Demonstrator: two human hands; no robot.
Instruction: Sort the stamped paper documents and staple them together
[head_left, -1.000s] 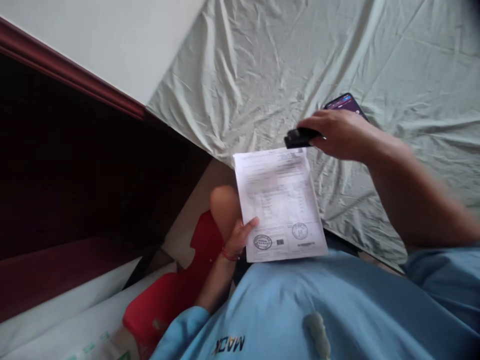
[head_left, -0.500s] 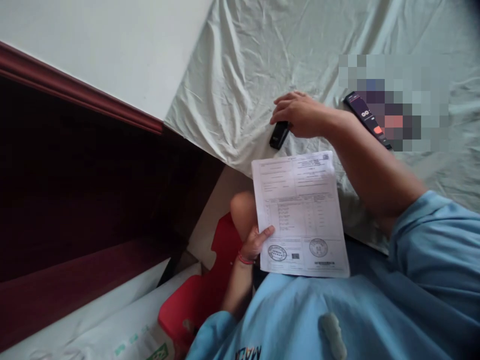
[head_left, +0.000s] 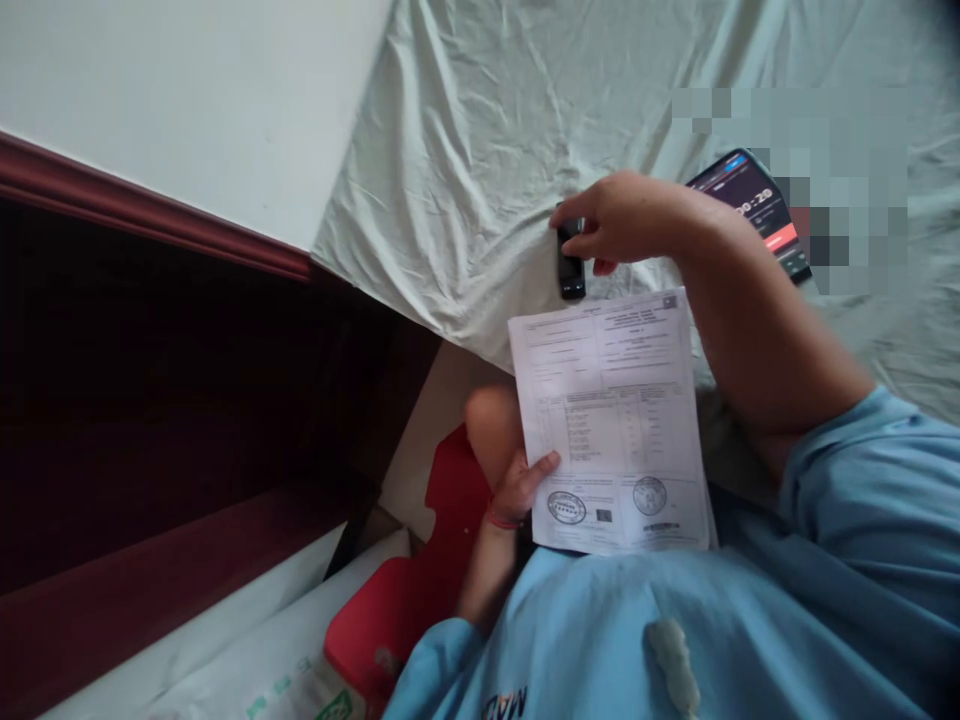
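The left hand [head_left: 519, 485] is closed on the stack of printed papers [head_left: 592, 430] at its lower left edge, thumb lying over the top page and the other fingers hidden beneath. That page carries a ruled table, an oval stamp at lower left and a round one at lower right (the small type is too blurred to read). Just beyond the papers' far edge, a black stapler [head_left: 573, 280] lies lengthwise on the wrinkled pale-green cloth [head_left: 480, 140]. The right hand [head_left: 611, 220] reaches over it with thumb and forefinger against it; whether they clasp it or only touch it, I cannot tell. Farther beyond the papers and to their right, a phone [head_left: 784, 242] with a lit screen is partly covered by the right forearm. A red plastic stool [head_left: 390, 610] sits to the papers' lower left, and a blue shirt [head_left: 592, 620] is at their near edge.
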